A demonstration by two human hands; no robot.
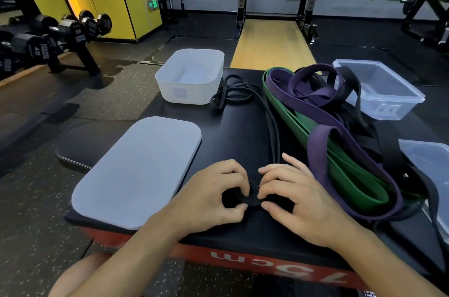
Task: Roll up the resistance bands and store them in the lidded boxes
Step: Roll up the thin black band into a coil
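The left hand (213, 191) and right hand (300, 199) both pinch the small roll of the thin black band (252, 199) between them, probably to keep it tight, while its loose end runs away from the fingers toward the open white box (192, 89).

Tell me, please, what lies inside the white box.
The white box shows only its bare floor and inner walls; no band is in it. Its near wall hides the front strip of the floor.
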